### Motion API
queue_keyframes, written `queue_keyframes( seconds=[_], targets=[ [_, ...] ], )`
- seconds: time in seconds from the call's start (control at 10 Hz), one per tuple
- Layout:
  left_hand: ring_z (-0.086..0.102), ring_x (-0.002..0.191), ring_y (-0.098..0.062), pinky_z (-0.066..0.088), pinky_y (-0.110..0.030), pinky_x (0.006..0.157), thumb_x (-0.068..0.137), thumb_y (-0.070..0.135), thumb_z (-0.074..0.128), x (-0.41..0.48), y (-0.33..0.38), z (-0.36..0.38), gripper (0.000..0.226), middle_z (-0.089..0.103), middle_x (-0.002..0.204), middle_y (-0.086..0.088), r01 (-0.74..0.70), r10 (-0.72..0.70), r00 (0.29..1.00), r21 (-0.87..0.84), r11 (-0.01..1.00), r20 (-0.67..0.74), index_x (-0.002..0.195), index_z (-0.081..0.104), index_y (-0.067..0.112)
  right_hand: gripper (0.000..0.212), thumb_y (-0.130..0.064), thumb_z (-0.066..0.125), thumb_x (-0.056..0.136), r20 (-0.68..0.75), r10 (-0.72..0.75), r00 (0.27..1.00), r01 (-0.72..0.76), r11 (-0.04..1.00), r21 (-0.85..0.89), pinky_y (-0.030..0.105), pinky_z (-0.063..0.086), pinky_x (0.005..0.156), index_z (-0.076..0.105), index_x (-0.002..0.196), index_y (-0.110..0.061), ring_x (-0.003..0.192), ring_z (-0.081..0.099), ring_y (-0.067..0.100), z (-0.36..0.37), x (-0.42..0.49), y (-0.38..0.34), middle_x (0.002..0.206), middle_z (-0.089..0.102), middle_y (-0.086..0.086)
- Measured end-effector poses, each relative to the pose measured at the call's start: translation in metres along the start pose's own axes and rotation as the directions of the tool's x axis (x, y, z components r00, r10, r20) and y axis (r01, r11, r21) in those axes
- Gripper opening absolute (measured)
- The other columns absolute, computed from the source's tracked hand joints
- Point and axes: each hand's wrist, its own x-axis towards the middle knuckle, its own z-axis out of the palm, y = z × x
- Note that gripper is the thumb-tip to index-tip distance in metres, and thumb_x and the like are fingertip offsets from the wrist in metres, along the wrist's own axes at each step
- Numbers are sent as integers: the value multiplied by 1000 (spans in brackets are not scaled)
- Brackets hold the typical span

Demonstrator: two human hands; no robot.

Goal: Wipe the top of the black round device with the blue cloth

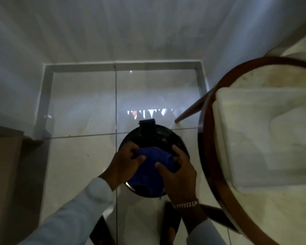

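Note:
The black round device (159, 137) stands on the tiled floor just below me, with a black tab sticking out at its far edge. A bunched blue cloth (154, 167) lies over the near half of its top. My left hand (125, 161) grips the cloth's left side. My right hand (178, 172) grips its right side, a metal bracelet on the wrist. A loose blue thread hangs off the cloth's near edge. Most of the device's near top is hidden under the cloth and my hands.
A round wooden-rimmed table (208, 156) fills the right side, with a white rectangular box (265, 135) on it and one slanted leg (191, 110) touching the floor beside the device. A brown cabinet (5, 165) stands left. White walls meet in a corner ahead.

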Motion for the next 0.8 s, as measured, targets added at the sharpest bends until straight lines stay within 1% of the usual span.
queue_keyframes(
  seconds=[0.1, 0.2, 0.3, 0.4, 0.5, 0.6, 0.7, 0.8],
  targets=[
    [65, 84, -26, 51, -38, 75, 84, 10, 65, -33, 72, -18, 16, 70, 89, -8, -137, 146, 989, -205, 969, 33, 87, 58, 24, 69, -27, 82, 71, -125, -113, 986, 135, 974, 184, 12, 52, 70, 50, 132, -21, 86, 63, -5, -57, -15, -54, 90, 63, -25],
    [68, 91, -25, 54, -42, 76, 80, 26, 62, -62, 140, -3, 15, 72, 96, -4, -153, 240, 956, -408, 900, 170, 96, 60, 26, 67, -25, 79, 69, -272, -154, 950, 238, 920, 311, 7, 50, 67, 50, 130, -24, 92, 62, -7, -128, -10, -85, 102, 63, -19],
    [69, 91, -30, 57, -43, 78, 82, 21, 61, -71, 194, 41, 24, 72, 100, -13, -31, 237, 933, -597, 801, 270, 105, 57, 16, 73, -26, 80, 67, -139, 4, 990, 71, 844, 531, 31, 58, 79, 46, 130, -38, 106, 61, 10, -191, 15, -84, 122, 58, -14],
    [67, 95, -32, 56, -43, 81, 86, 10, 60, -65, 229, 90, 17, 69, 101, -17, -29, 158, 972, -576, 817, 174, 102, 54, 10, 70, -24, 76, 66, -14, 234, 972, -173, 756, 632, 50, 56, 85, 46, 128, -35, 106, 60, 30, -226, 46, -62, 128, 54, 7],
    [66, 87, -26, 57, -39, 75, 81, 9, 65, -57, 237, 124, 18, 68, 94, -10, -66, 46, 997, -389, 919, -60, 97, 57, 13, 66, -25, 77, 74, -195, 269, 943, -172, 897, 406, 49, 55, 86, 41, 128, -37, 103, 57, 23, -230, 73, -37, 124, 52, 4],
    [61, 78, -9, 49, -21, 63, 79, 5, 62, -62, 231, 132, 21, 64, 84, 5, -100, 53, 987, -310, 945, -154, 92, 58, 22, 59, -26, 71, 81, -271, 142, 952, -123, 989, 86, 33, 46, 82, 42, 132, -25, 96, 50, 15, -218, 85, -14, 124, 57, 10],
    [54, 75, 1, 41, -13, 63, 82, 8, 59, -64, 226, 120, 26, 56, 80, 16, -171, 126, 971, -225, 959, -201, 83, 51, 33, 57, -24, 69, 83, -214, 96, 972, -122, 986, -111, 33, 45, 86, 43, 133, -17, 102, 56, 25, -212, 93, -7, 125, 59, 16],
    [60, 84, -3, 43, -3, 64, 85, 11, 59, -79, 229, 86, 21, 62, 89, 16, -252, 188, 948, -249, 935, -256, 92, 55, 31, 56, -26, 64, 86, -248, 31, 968, -93, 965, -245, 36, 42, 100, 42, 136, -16, 119, 53, 27, -215, 83, -19, 134, 54, 12]
  ],
)
